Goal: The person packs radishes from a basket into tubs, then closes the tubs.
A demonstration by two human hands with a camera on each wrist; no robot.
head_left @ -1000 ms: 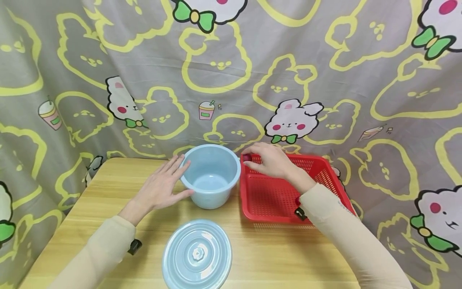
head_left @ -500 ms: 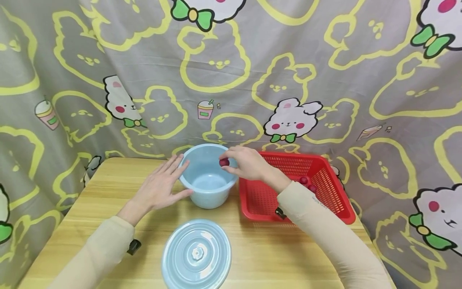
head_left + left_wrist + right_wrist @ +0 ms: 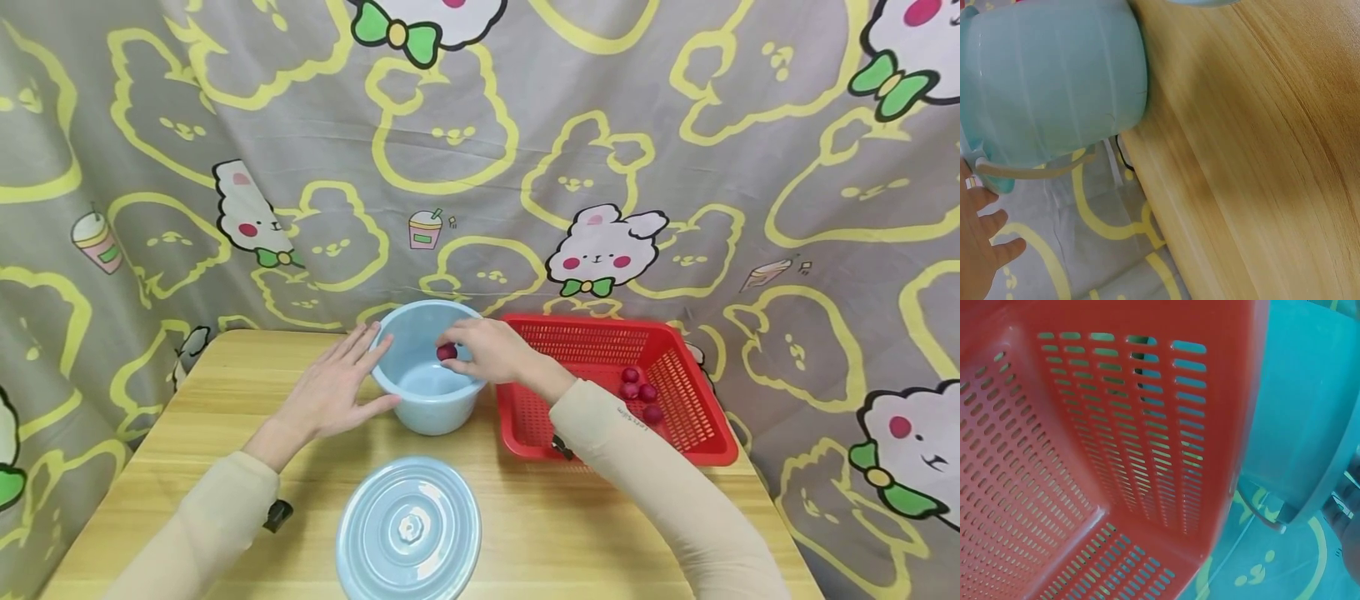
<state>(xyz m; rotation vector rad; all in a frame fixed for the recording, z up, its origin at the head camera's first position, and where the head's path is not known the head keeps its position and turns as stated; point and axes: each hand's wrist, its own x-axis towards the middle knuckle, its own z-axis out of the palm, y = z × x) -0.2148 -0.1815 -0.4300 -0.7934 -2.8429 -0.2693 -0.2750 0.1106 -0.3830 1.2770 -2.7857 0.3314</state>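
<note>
In the head view, my right hand (image 3: 493, 352) pinches a dark red plum (image 3: 447, 352) between thumb and fingers, inside the mouth of a light blue bucket (image 3: 429, 412). My left hand (image 3: 330, 385) lies against the bucket's left rim with its fingers spread and straight. The left wrist view has the bucket's side (image 3: 1060, 81) and its handle (image 3: 1035, 170), with the left fingertips close to the rim. Several more plums (image 3: 630, 390) lie at the right side of a red plastic basket (image 3: 525, 450). The right wrist view shows only part of the right hand (image 3: 1350, 544).
A round blue lid (image 3: 410, 527) with a central knob lies on the wooden table (image 3: 555, 533) in front of the bucket. The basket stands right beside the bucket, its slotted wall (image 3: 1129, 425) between them. A patterned grey curtain (image 3: 465, 167) hangs behind the table.
My right hand has carried the plum left from the basket's near-left corner to over the bucket and lowered it into the mouth. Plums in the basket have come into sight. The left hand stays put.
</note>
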